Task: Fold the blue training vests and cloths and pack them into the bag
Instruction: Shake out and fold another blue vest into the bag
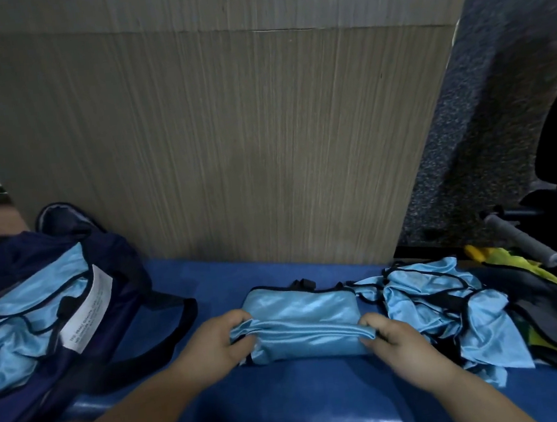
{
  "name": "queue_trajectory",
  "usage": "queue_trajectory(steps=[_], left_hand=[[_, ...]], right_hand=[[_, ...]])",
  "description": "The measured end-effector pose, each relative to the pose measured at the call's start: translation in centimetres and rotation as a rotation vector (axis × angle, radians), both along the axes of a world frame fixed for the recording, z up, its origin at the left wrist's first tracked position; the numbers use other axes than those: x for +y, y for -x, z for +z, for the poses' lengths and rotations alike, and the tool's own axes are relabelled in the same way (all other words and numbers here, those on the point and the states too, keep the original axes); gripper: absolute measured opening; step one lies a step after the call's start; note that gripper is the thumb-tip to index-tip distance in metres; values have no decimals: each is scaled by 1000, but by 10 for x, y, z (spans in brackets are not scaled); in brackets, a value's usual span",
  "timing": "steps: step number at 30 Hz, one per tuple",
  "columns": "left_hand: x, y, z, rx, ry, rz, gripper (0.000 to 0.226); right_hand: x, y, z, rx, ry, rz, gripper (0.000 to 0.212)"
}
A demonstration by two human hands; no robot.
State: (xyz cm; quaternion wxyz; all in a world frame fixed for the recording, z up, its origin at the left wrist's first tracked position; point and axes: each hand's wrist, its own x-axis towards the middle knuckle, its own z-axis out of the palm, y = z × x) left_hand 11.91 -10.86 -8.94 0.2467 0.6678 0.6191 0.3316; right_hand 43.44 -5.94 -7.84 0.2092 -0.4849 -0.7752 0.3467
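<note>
While left hand (220,340), right hand (402,343) pinch folded vest (302,318) ends, fingers (373,320) partly hidden under fabric; bag (121,268) cropped.

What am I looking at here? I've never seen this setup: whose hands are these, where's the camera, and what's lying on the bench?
No machine: these are a person's bare hands, filmed by one camera worn on the head, looking down. The left hand and right hand each pinch the near edge of a folded blue vest on the blue bench. To its left stands a dark bag holding blue vests; to its right lies a pile of unfolded ones.
</note>
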Motion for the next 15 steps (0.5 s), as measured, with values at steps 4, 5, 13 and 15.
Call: queue_trajectory(steps=[4, 5, 13, 15], left_hand=[[4, -4, 1, -9, 1, 14, 11], [6, -5, -1, 0, 25, 17, 13], [15, -12, -17, 97, 142, 104, 24], [16, -13, -17, 137, 127, 129, 25]], right_hand=[[3, 6, 1, 1, 37, -119, 12], [3, 7, 1, -13, 56, -154, 12], [7, 14, -4, -187, 84, -311, 38], [7, 15, -3, -178, 92, -335, 37]])
